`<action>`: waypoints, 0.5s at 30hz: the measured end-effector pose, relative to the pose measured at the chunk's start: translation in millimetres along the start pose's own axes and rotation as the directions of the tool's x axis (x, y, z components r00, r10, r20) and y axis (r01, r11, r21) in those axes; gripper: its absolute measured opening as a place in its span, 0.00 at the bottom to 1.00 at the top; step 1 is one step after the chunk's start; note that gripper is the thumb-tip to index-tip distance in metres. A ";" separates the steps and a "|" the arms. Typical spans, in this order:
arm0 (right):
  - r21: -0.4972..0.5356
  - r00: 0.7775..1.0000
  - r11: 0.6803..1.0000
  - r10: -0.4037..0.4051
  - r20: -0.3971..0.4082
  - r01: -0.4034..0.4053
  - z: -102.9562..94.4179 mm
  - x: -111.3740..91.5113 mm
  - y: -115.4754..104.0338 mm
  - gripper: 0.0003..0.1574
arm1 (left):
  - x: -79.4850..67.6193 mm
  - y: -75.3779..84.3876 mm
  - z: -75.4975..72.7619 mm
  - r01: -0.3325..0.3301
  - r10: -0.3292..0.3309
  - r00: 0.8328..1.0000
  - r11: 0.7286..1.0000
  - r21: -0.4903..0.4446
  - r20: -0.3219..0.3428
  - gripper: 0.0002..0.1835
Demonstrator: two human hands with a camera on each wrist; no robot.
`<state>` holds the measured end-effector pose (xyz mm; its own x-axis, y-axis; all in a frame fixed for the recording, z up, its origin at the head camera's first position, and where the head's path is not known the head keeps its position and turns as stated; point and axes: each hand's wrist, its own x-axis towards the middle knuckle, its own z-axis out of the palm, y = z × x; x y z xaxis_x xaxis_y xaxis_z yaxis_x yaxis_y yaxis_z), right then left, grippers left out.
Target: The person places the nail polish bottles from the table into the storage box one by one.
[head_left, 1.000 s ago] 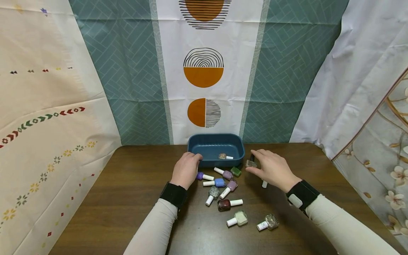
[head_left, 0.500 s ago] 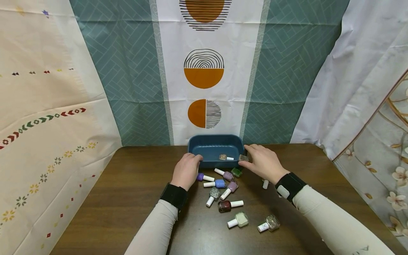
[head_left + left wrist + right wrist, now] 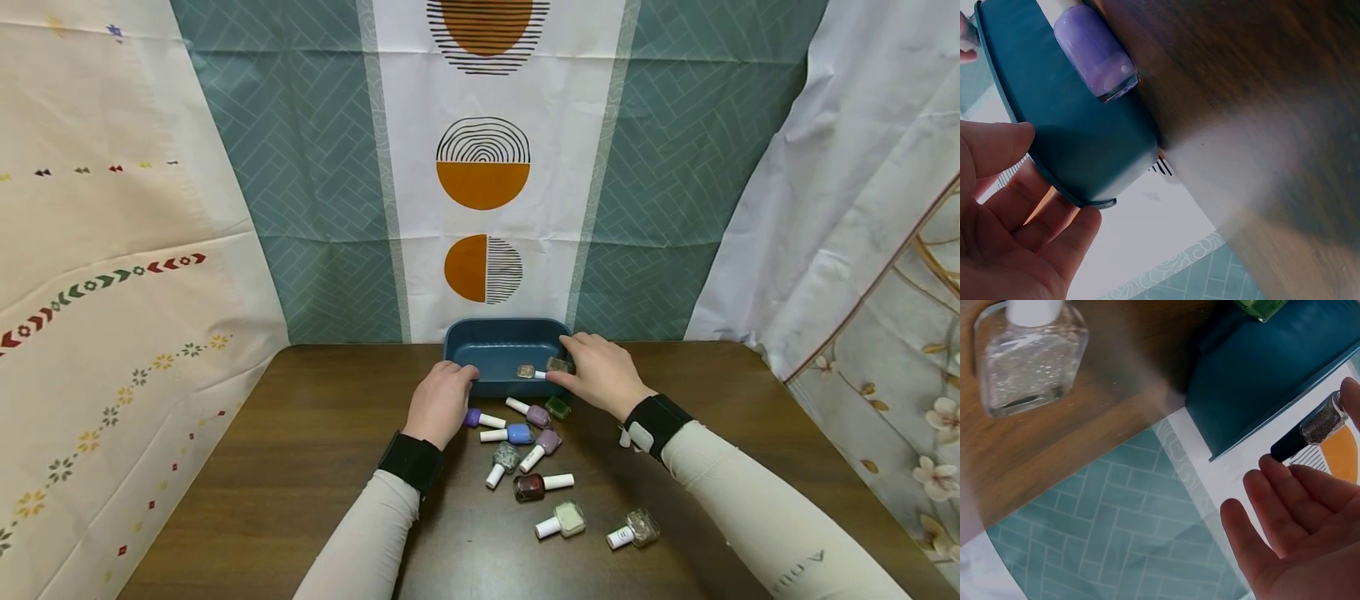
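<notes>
My left hand (image 3: 438,402) holds the rim of a dark blue plastic bin (image 3: 498,389) at its near left corner, thumb on one side and fingers on the other in the left wrist view. Over the bin's right end, my right hand (image 3: 602,377) pinches a glittery nail polish bottle (image 3: 1324,420) with a black cap. Inside the bin lies one glitter nail polish bottle (image 3: 527,371) with a white cap. Close in front of the bin are a purple nail polish bottle (image 3: 1094,53), a mauve one (image 3: 537,416) and a green one (image 3: 558,407).
More nail polish bottles lie scattered on the wooden table (image 3: 300,500): blue (image 3: 519,434), mauve (image 3: 548,442), speckled grey (image 3: 506,456), dark red (image 3: 529,487), pale green (image 3: 570,518) and gold glitter (image 3: 642,527). A clear glitter bottle (image 3: 1032,365) lies right of the bin. Patterned cloth (image 3: 322,208) hangs behind.
My right hand has carried the black-capped nail polish bottle leftward, from beside the bin to over its right end. My left hand has stayed on the bin's rim.
</notes>
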<state>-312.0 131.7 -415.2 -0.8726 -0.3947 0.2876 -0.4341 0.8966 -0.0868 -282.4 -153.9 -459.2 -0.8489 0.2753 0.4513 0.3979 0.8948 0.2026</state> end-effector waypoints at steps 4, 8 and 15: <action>0.000 1.000 1.000 0.007 0.011 -0.007 2.3 4.6 -1.9 0.47 | 0.0 1.1 -0.7 0.007 -0.007 1.000 1.000 0.000 0.004 0.08; -0.001 1.000 1.000 0.012 0.027 -0.012 6.1 10.1 -3.7 0.47 | -0.2 1.6 -1.4 0.009 -0.009 1.000 1.000 -0.008 0.006 0.08; -0.024 0.998 0.999 0.024 0.050 -0.023 10.9 22.2 -9.1 0.46 | 0.1 0.6 0.2 0.008 -0.008 1.000 1.000 -0.004 0.007 0.07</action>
<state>-329.9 112.6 -418.4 -0.8929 -0.3827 0.2374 -0.4087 0.9100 -0.0702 -282.3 -153.2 -459.2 -0.8545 0.2703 0.4435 0.3923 0.8956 0.2100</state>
